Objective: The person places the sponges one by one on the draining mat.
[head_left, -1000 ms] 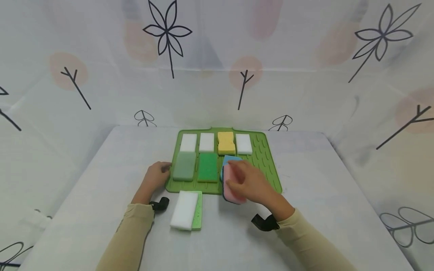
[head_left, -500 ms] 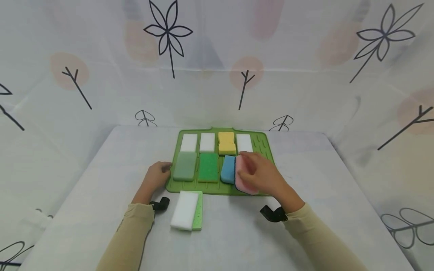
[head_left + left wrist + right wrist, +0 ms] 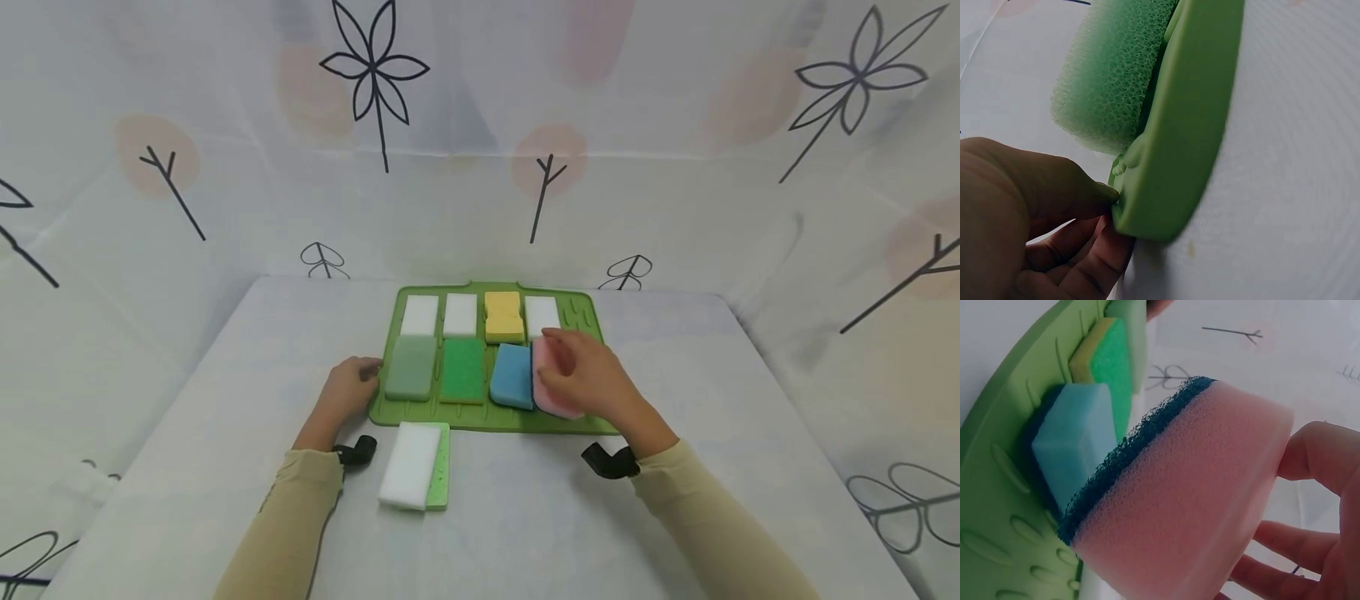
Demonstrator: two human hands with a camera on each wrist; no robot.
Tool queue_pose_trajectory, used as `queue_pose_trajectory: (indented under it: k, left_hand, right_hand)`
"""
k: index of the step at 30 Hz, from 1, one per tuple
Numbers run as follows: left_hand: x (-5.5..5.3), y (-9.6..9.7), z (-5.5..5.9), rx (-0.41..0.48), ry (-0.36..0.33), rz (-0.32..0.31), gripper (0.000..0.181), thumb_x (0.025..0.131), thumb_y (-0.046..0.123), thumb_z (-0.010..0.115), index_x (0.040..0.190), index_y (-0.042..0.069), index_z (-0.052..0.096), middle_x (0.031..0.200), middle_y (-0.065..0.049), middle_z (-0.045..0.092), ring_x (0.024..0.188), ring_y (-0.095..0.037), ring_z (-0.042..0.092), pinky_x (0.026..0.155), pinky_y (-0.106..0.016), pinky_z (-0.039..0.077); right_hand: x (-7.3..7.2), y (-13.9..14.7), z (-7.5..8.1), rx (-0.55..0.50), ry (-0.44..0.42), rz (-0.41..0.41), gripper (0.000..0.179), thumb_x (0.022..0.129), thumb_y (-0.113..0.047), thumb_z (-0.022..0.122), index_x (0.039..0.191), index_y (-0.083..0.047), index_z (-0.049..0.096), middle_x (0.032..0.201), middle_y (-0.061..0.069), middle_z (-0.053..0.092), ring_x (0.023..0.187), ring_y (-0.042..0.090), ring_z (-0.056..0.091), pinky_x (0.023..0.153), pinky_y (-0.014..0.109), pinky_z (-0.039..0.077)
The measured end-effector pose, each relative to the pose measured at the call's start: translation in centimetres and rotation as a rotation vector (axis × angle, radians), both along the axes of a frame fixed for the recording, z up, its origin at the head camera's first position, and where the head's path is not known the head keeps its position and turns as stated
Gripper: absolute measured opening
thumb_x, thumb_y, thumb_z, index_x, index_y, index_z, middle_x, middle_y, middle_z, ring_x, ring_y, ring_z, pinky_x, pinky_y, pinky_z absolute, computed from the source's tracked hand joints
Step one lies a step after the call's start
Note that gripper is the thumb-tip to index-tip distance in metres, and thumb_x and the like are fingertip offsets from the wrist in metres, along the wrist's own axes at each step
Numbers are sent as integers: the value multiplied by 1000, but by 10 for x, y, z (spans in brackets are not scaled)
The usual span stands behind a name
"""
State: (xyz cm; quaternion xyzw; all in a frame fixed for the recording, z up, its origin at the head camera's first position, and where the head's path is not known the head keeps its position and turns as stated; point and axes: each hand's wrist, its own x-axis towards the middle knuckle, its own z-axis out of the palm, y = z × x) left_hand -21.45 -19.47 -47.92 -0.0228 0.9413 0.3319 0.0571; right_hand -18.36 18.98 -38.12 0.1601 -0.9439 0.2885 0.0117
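Observation:
My right hand (image 3: pixel 596 375) grips a pink sponge (image 3: pixel 1197 481) with a dark blue scouring layer, tilted over the front right of the green drying mat (image 3: pixel 997 462). A blue sponge (image 3: pixel 513 375) lies on the mat just left of it. With thumb above and fingers below, my left hand (image 3: pixel 1041 206) pinches the mat's left edge. Close to that hand is a pale green foam sponge (image 3: pixel 1110 75), followed by a bright green sponge (image 3: pixel 462 370) with a yellow underside. Behind them stand white sponges (image 3: pixel 420 315) and a yellow notched sponge (image 3: pixel 503 317).
In front of the mat, a white sponge (image 3: pixel 409 465) lies partly over a light green one (image 3: pixel 439 475) on the white-covered table (image 3: pixel 525 533). A patterned cloth (image 3: pixel 465 200) hangs behind and at both sides.
My right hand has carried the pink sponge rightward and slightly back, uncovering the blue sponge. My left hand keeps its place at the mat's edge.

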Motion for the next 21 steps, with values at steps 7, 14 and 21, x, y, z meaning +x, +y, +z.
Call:
queue_pose_trajectory:
  k: [7,14,21]
  left_hand:
    - [0,0,1,-3,-2,7,47,92,13,47,138,4,52,131,-19,57,124,-36,52,105,-52,43]
    - [1,0,1,-6,-8,13,47,92,14,46,138,5,52,132,-18,57,125,-36,52,105,-52,43]
    - [2,1,2,-24,15,-2,46,92,13,47,137,3,53,125,-18,60,115,-33,56,99,-50,47]
  right_hand:
    - [-9,7,-5,17,-13,-26,60,88,-33,63,143,-14,47,144,13,49,130,37,47,101,59,44]
    - [-18,13,-11,41,-16,-38,60,88,-33,62,142,-12,48,143,16,50,128,37,48,101,59,44]
    - [-25,17,-17,60,-49,-66,60,89,-34,60,143,-12,47,144,16,48,128,38,48,101,59,44]
